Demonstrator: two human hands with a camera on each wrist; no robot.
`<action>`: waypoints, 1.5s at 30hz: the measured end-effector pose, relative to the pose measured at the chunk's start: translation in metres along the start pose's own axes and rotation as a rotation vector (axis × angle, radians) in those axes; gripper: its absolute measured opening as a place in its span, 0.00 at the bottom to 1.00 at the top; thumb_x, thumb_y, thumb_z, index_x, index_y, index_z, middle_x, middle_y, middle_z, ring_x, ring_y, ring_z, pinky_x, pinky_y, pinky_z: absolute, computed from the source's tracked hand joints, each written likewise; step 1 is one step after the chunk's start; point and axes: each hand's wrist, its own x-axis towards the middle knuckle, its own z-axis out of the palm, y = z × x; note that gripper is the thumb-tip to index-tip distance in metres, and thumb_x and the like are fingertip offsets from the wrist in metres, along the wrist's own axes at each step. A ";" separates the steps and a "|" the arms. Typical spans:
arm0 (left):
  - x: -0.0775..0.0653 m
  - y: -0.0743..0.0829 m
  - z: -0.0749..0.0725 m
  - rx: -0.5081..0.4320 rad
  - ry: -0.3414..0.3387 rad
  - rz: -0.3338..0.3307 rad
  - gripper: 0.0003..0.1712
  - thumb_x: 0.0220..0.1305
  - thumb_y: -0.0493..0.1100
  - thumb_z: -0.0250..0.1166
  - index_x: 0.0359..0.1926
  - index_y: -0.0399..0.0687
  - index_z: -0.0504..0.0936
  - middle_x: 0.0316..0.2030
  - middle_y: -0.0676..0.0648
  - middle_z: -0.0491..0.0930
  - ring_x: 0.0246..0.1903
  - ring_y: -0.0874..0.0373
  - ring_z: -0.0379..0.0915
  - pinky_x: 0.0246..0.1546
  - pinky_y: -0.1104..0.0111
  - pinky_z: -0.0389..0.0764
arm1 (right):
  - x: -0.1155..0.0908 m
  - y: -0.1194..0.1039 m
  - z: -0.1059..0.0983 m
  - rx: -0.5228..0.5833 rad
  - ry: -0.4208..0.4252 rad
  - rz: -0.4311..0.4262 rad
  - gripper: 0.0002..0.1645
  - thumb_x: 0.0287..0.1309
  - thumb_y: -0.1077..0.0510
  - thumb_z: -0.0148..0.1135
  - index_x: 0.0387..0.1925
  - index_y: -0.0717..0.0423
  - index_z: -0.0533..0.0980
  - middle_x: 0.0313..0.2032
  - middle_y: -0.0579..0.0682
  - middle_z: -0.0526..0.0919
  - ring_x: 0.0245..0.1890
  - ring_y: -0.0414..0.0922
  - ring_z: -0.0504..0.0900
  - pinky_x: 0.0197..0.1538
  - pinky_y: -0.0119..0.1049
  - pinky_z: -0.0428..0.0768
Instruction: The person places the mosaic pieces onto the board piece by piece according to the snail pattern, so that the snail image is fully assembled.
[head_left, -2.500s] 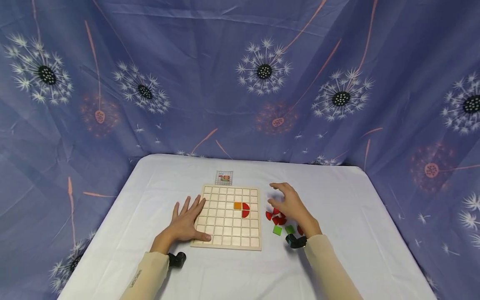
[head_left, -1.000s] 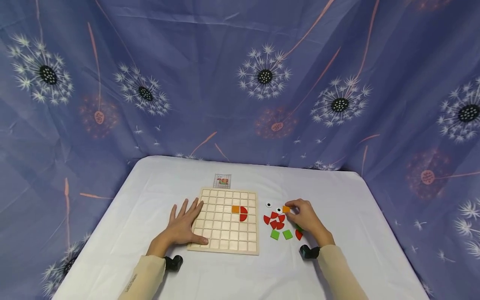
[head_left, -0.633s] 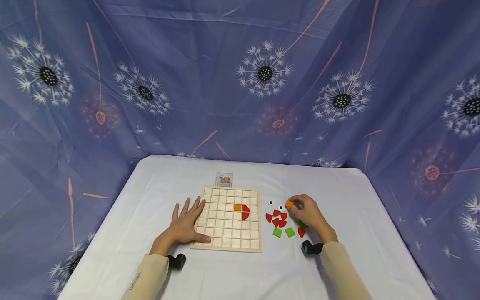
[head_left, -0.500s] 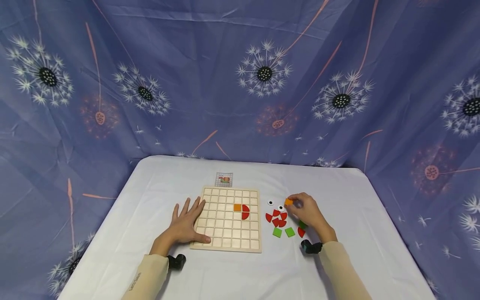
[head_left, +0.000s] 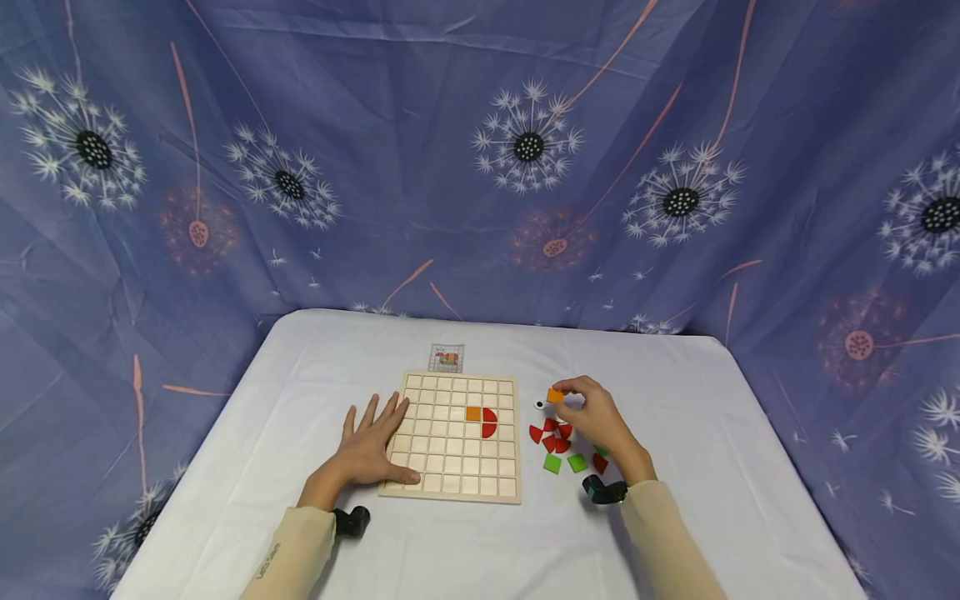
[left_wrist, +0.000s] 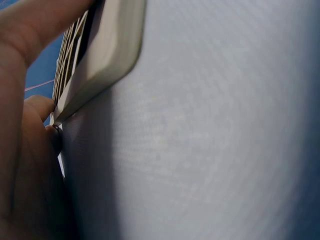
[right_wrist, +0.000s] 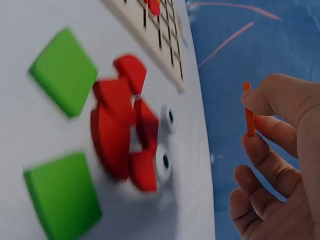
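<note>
My left hand (head_left: pixel 363 454) lies spread over the left edge of the wooden grid board (head_left: pixel 457 468), its thumb near the front corner. In the left wrist view, the fingers touch the board's frame (left_wrist: pixel 102 67). On the board sit an orange square tile (head_left: pixel 473 414) and two red quarter-circle tiles (head_left: pixel 489 423). My right hand (head_left: pixel 596 417) pinches another orange tile (right_wrist: pixel 249 117) between thumb and fingers, raised off the table beside a white eye disc (head_left: pixel 538 405). A second eye disc (right_wrist: pixel 162 162) shows in the right wrist view.
Loose red quarter-circle tiles (head_left: pixel 551 442) cluster right of the board, with green square tiles (head_left: pixel 552 463) in front of them. A small picture card (head_left: pixel 446 358) lies behind the board. A blue dandelion-print curtain (head_left: pixel 420 167) hangs round the white-covered table (head_left: pixel 465 550).
My right hand, empty at first, has picked up the orange tile from among the loose pieces and moved left with it toward the board. The left hand has stayed on the board.
</note>
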 end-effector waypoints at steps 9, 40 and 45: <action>-0.001 0.000 -0.001 -0.013 0.015 0.016 0.80 0.37 0.77 0.77 0.83 0.46 0.49 0.82 0.39 0.43 0.80 0.31 0.29 0.74 0.33 0.25 | 0.006 -0.024 0.013 0.019 -0.012 -0.034 0.16 0.61 0.56 0.71 0.50 0.50 0.84 0.51 0.49 0.83 0.53 0.54 0.81 0.52 0.48 0.81; 0.002 0.000 -0.001 -0.003 -0.006 -0.010 0.80 0.38 0.78 0.77 0.83 0.48 0.47 0.83 0.41 0.41 0.81 0.32 0.27 0.74 0.33 0.25 | 0.007 -0.059 0.082 0.042 -0.143 -0.132 0.13 0.59 0.54 0.73 0.47 0.48 0.86 0.45 0.41 0.84 0.48 0.44 0.78 0.53 0.44 0.78; 0.001 -0.001 0.000 0.001 -0.004 -0.007 0.80 0.38 0.78 0.76 0.83 0.48 0.47 0.83 0.40 0.41 0.81 0.32 0.27 0.74 0.33 0.25 | 0.007 -0.060 0.088 0.021 -0.150 -0.159 0.14 0.60 0.54 0.74 0.47 0.49 0.86 0.45 0.42 0.85 0.47 0.44 0.78 0.54 0.46 0.78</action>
